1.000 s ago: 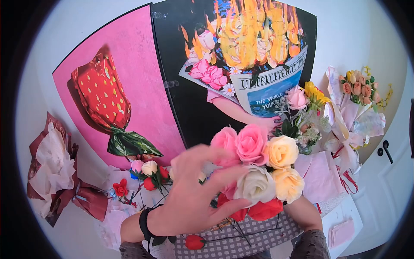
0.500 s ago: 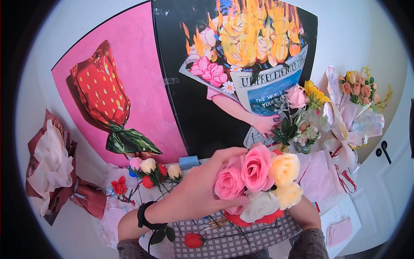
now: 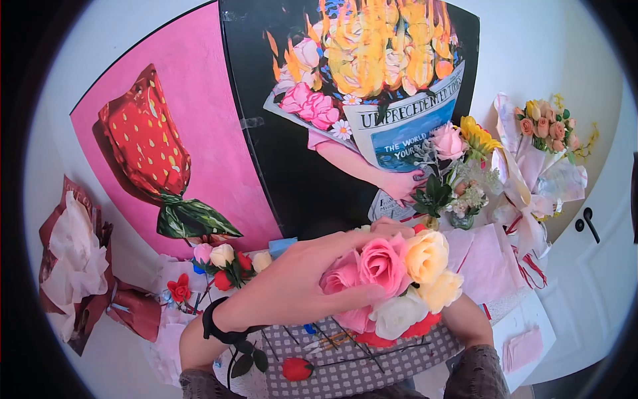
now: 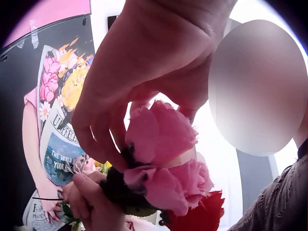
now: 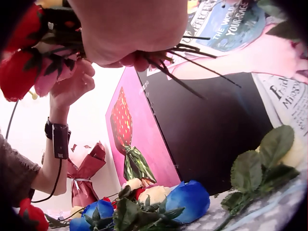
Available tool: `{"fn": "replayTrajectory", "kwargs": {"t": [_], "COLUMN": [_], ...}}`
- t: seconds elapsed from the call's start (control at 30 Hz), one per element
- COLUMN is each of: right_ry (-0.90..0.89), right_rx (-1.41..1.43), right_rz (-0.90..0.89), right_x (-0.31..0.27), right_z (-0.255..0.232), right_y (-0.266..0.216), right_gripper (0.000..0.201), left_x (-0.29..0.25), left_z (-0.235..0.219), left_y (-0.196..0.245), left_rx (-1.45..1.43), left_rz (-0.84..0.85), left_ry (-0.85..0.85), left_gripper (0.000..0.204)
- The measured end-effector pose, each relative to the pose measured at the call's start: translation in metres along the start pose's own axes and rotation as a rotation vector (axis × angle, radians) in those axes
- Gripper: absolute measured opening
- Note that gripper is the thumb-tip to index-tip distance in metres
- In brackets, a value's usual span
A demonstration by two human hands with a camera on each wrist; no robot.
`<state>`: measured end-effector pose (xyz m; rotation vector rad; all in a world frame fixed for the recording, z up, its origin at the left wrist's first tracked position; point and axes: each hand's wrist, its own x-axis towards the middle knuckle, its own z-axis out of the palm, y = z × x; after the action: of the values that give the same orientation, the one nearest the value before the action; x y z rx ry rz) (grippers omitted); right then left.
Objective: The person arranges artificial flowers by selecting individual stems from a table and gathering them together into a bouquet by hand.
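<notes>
A bunch of artificial roses, with pink roses [image 3: 383,265], cream-yellow roses [image 3: 426,256], a white rose [image 3: 399,315] and red roses [image 5: 20,72], is held up over the table. My left hand [image 3: 292,279] cups the pink side from above, thumb across the front and fingers behind. In the left wrist view its fingers curve round a pink rose [image 4: 161,132]. Below the heads, my right hand [image 5: 132,31] grips the gathered dark stems [image 5: 185,79], their ends sticking out past the fist. In the head view the flowers hide that hand.
A single red rose [image 3: 297,369] lies on the checked cloth [image 3: 345,379] near the front edge. Loose roses, including blue roses [image 5: 188,201], lie at left. A glass vase [image 3: 460,219] of flowers and a wrapped bouquet [image 3: 541,173] stand back right; burgundy wrapping [image 3: 133,309] is far left.
My left hand, earlier spread in front of the bunch, has moved onto the pink roses and curled round them. The bunch has come lower and turned, showing the pink heads more fully.
</notes>
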<state>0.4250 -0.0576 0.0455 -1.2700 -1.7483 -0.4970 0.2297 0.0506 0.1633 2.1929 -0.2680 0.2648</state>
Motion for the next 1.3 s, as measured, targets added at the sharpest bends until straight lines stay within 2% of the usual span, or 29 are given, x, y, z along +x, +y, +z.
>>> {"fn": "replayTrajectory", "kwargs": {"t": [0.07,0.17,0.2,0.27,0.4,0.5,0.57,0.6,0.67,0.7,0.77,0.83,0.9,0.97,1.03,1.07,1.1,1.17,1.2,1.23,1.3], "right_ry": [0.001,0.004,0.006,0.012,0.016,0.019,0.022,0.023,0.004,-0.005,-0.025,-0.045,-0.063,-0.082,-0.1,-0.11,-0.12,-0.141,-0.152,-0.161,-0.176], "right_rx": [0.015,0.042,0.053,0.075,0.111,0.139,0.156,0.155,0.142,0.136,0.122,0.105,0.082,0.055,0.031,0.019,0.006,-0.028,-0.047,-0.066,-0.109], "right_rz": [-0.011,-0.034,-0.044,-0.068,-0.108,-0.135,-0.153,-0.154,-0.157,-0.157,-0.155,-0.15,-0.139,-0.125,-0.11,-0.105,-0.101,-0.099,-0.099,-0.094,-0.081], "right_x": [-0.001,-0.002,-0.001,0.002,0.006,0.008,0.009,0.01,0.003,0.003,0.004,0.004,0.002,0.016,0.022,0.027,0.031,0.041,0.04,0.023,0.032], "right_z": [0.0,0.0,0.001,0.003,0.002,0.001,0.001,0.0,-0.004,-0.002,-0.007,-0.016,-0.022,-0.018,-0.022,-0.013,-0.015,-0.026,-0.04,-0.045,-0.063], "right_y": [0.001,0.002,0.003,0.005,0.007,0.007,0.007,0.006,0.002,-0.001,-0.001,-0.001,-0.006,-0.007,-0.011,-0.016,-0.017,-0.016,-0.015,-0.033,-0.025], "right_gripper": [0.021,0.021,0.021,0.021,0.021,0.021,0.02,0.02,0.02,0.02,0.02,0.019,0.019,0.019,0.018,0.018,0.018,0.018,0.018,0.018,0.017], "left_x": [-0.001,0.0,0.0,0.0,0.002,0.003,0.007,0.011,0.019,0.021,0.029,0.026,0.023,0.022,0.024,0.026,0.027,0.027,0.026,0.024,0.02], "left_z": [0.004,0.005,0.005,0.004,0.001,-0.008,-0.014,-0.017,-0.023,-0.021,-0.015,-0.011,0.0,0.0,0.0,0.001,-0.004,-0.023,-0.027,-0.031,-0.036], "left_y": [-0.004,0.0,0.002,0.006,0.008,-0.006,-0.015,-0.015,-0.01,-0.013,-0.015,-0.007,-0.003,-0.007,-0.015,-0.014,-0.015,-0.02,-0.018,-0.019,-0.024], "left_rx": [0.074,0.04,0.042,0.038,0.05,-0.049,-0.299,-0.298,0.16,0.16,-0.354,-0.324,-0.3,-0.295,-0.507,-0.664,-0.665,-0.764,-0.763,-0.765,-0.666], "left_rz": [0.015,-0.023,-0.024,-0.136,-0.172,-0.127,-0.186,-0.184,0.107,0.109,0.084,0.082,0.098,0.112,0.079,0.007,0.013,-0.141,-0.153,-0.143,-0.177], "left_ry": [0.04,0.053,0.053,0.019,-0.017,-0.087,-0.228,-0.228,-0.185,-0.185,-0.295,-0.346,-0.298,-0.326,-0.315,-0.289,-0.297,-0.122,-0.039,-0.051,0.116], "left_gripper": [0.055,0.051,0.051,0.058,0.061,0.059,0.053,0.053,0.048,0.048,0.048,0.052,0.055,0.06,0.066,0.071,0.071,0.08,0.075,0.075,0.07]}}
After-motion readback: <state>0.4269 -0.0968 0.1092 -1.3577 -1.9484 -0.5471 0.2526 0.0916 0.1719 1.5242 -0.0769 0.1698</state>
